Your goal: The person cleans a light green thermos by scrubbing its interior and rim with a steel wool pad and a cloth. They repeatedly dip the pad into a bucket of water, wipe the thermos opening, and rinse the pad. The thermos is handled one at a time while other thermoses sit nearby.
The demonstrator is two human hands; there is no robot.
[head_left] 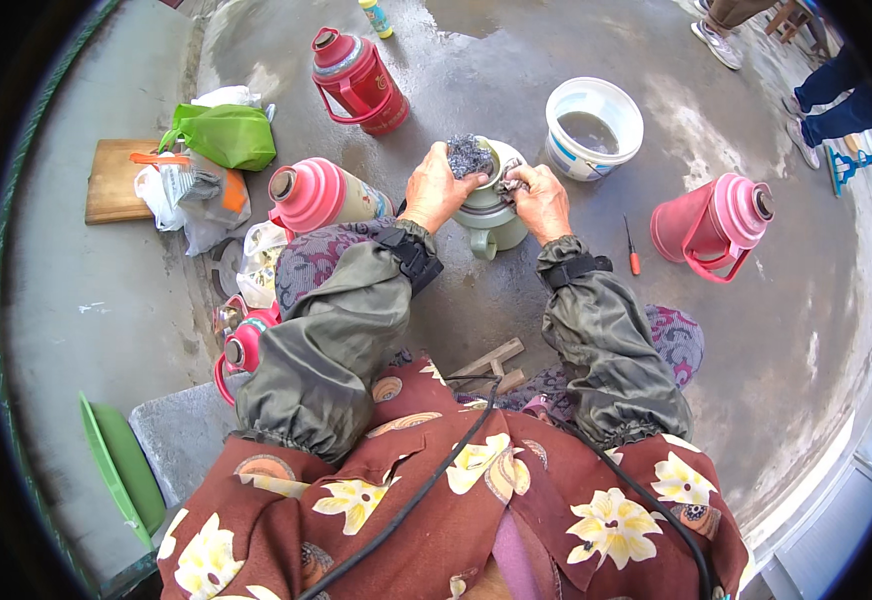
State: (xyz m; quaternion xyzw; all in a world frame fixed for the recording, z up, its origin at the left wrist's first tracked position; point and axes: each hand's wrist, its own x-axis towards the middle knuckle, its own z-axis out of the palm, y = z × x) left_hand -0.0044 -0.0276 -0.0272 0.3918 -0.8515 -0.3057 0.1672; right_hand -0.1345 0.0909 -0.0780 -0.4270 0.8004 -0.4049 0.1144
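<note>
In front of me a pale green thermos flask (497,240) stands with its lid off and its mouth facing up. My left hand (436,190) is closed on a grey steel wool pad (470,155), which sits against the left side of the flask's rim. On the opposite side, my right hand (542,204) grips a small crumpled grey-brown rag (512,178) at the rim. The flask's inside is mostly hidden by the hands and the pad. A pink thermos (322,195) is just left of my left wrist.
A white bucket of murky water (590,130) stands beyond my right hand. Red (363,85) and pink (706,222) thermoses flank the area. A red-handled screwdriver (634,258) lies on the wet floor. Bags (221,135) and a wooden board (114,182) are at left; people's legs (841,85) at upper right.
</note>
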